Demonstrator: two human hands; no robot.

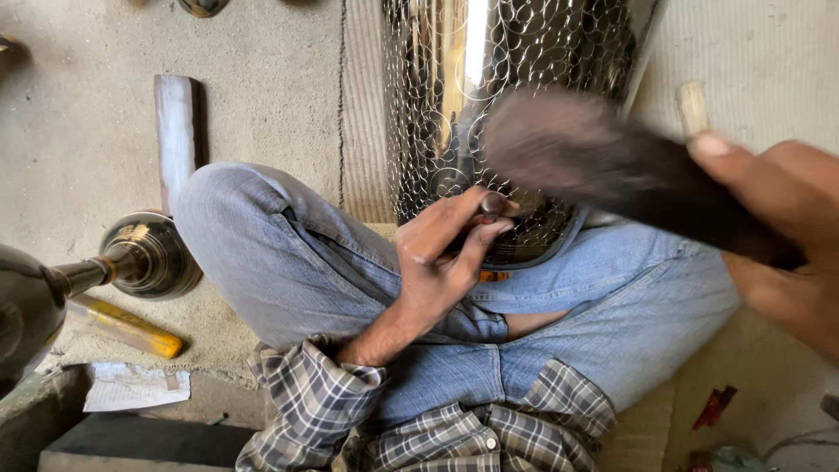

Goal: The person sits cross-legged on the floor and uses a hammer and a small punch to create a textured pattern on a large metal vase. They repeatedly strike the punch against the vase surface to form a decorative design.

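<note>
A person sits cross-legged on a rough grey concrete floor (271,96), wearing blue jeans and a checked shirt. Resting against their legs is a large shiny metal drum (489,105), its polished side covered in a pattern of small overlapping circles and catching a bright streak of daylight. The left hand (441,253) is closed around a short metal punch (491,206), thumb and fingers pinching it so its tip meets the lower part of the drum's patterned wall. The right hand (786,236), well apart from the left, is clamped on the pale wooden handle of a dark hammer (594,162), whose head is blurred and sits above the punch. The floor looks dusty and worn, with a thin crack running away beside the drum. To the person's left stands a dark polished metal stand (144,255) with a round foot, joined by a rod to a rounded shape at the edge of view. Near it lie a yellow-handled tool (131,325), a flat wooden strip (175,131) and a crumpled sheet of paper (131,385). A small red object (715,406) lies on the floor to the right.
</note>
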